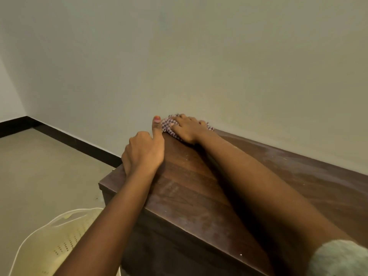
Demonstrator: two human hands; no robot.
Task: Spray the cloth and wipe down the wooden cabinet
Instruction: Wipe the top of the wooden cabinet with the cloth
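The wall (199, 56) fills the upper part of the view, pale and bare, with a dark skirting (75, 143) along its foot above the floor (39, 172). Against the wall stands the cabinet (199, 186), dark brown wood, its long axis running along the wall from the near left end away to the right edge of the view. Its top is dusty, with pale smears and small white specks. Low on the left, on the floor beside the cabinet's end, sits a cream basket (59, 242) with small perforations in its side.

The right hand (189, 128) reaches across the top to the far left corner, right at the wall. It lies palm down with the fingers spread flat, pressing the cloth (169, 126) onto the wood. The cloth is checked, bunched under the palm, and shows on both sides of the hand; its edge seems to touch the wall, though the blur there makes this uncertain.

The left hand (143, 150) rests on the left end of the top, just beside the cloth. Its fingers curl down over the end edge, gripping the cabinet, and the thumb points straight up with a red-painted nail. A pale fuzzy sleeve (338, 259) shows at the lower right corner
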